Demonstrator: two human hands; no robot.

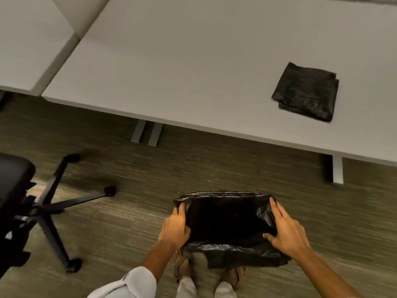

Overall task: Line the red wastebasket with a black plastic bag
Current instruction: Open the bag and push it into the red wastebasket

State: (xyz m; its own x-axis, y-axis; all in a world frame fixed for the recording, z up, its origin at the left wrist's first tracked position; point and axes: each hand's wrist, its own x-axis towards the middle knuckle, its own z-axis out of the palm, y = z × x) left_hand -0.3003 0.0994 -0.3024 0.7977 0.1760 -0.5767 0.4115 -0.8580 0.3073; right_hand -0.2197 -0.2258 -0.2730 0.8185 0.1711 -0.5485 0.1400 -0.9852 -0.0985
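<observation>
On the striped grey-brown carpet [214,168] just in front of the person's feet, a glossy black plastic bag [225,220] is stretched open into a rough rectangle, its mouth facing up. The red wastebasket itself cannot be seen; the bag's film covers everything there, and its held shape suggests the rim lies underneath, though that is a judgement. The left hand [175,229] grips the bag's left edge, thumb up along the film and fingers curled under and out of sight. The right hand [285,231] presses on the right edge, fingers spread along the film and thumb hooked over the near corner.

The lining looks nearly done: the bag is open and its far edge lies smooth. A loose flap of film hangs below the near edge, and the right corner is bunched, so pulling down and smoothing seem to remain. A second, folded black plastic bag [307,92] lies apart on the pale grey desk [171,72]; a black swivel office chair [43,207] stands at left.
</observation>
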